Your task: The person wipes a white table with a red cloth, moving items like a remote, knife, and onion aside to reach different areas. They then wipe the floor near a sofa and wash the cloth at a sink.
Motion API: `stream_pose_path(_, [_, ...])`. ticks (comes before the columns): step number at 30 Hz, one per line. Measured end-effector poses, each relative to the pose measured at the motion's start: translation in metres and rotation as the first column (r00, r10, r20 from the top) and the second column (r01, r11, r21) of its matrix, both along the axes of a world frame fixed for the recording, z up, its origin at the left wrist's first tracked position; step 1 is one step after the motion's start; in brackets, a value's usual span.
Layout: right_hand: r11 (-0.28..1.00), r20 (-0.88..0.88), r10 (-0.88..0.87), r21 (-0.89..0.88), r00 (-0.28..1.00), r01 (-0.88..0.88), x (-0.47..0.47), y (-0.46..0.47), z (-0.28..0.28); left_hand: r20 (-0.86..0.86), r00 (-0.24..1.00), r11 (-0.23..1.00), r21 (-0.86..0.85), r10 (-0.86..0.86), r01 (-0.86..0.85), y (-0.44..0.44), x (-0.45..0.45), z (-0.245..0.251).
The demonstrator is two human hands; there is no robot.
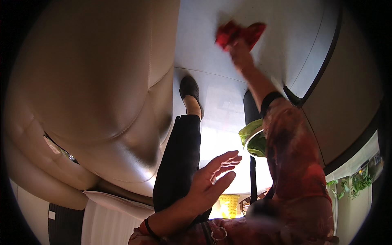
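Reaching far ahead, my right hand [240, 53] grips a crumpled red cloth [228, 32] against the pale tiled floor [214, 58]. The cloth and hand are slightly blurred, and some of the fingers are hidden in the cloth. Nothing is in my left hand [211, 180], which hovers in front of my body with its thumb apart from the fingers. Beneath my right forearm stands a bin with a green liner [252, 134] and a pale rim, partly covered by my sleeve.
A beige leather sofa [122, 76] fills the left side. On the right is a low furniture piece [343, 101] with a dark curved edge. My foot in a black shoe [189, 87] rests beside the sofa. A yellow container [229, 205] and green plants [358, 183] are near the lower edge.
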State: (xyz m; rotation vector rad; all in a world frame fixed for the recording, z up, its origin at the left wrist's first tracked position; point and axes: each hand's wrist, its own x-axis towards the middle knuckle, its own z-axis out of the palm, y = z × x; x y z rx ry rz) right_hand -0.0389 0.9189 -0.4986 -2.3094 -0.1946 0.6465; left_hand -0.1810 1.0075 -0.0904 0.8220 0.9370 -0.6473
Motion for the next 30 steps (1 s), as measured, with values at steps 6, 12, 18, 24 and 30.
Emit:
stream_pose_path(6, [0.891, -0.091, 0.445, -0.057, 0.891, -0.451, -0.049, -0.026, 0.017, -0.027, 0.998, 0.999, -0.008, -0.053, 0.053, 0.021, 0.002, -0.014])
stream_pose_path(12, [0.813, 0.446, 0.549, -0.481, 0.707, -0.328, 0.192, -0.009, -0.030, 0.032, 0.999, 1.000, 0.008, 0.028, -0.028, 0.046, 0.012, -0.005])
stream_pose_path(18, [0.875, 0.515, 0.483, -0.242, 0.708, -0.420, 0.100, 0.039, -0.048, -0.042, 0.999, 1.000, -0.009, 0.020, -0.021, 0.054, 0.013, -0.007])
stream_pose_path(24, [0.782, -0.201, 0.596, -0.075, 0.778, -0.618, -0.088, 0.058, 0.035, -0.051, 0.998, 0.997, 0.063, -0.046, 0.050, 0.048, 0.017, -0.011])
stream_pose_path(30, [0.860, -0.335, 0.442, -0.104, 0.832, -0.499, -0.073, -0.053, 0.015, -0.102, 0.994, 0.995, 0.099, 0.032, -0.022, 0.041, 0.008, -0.029])
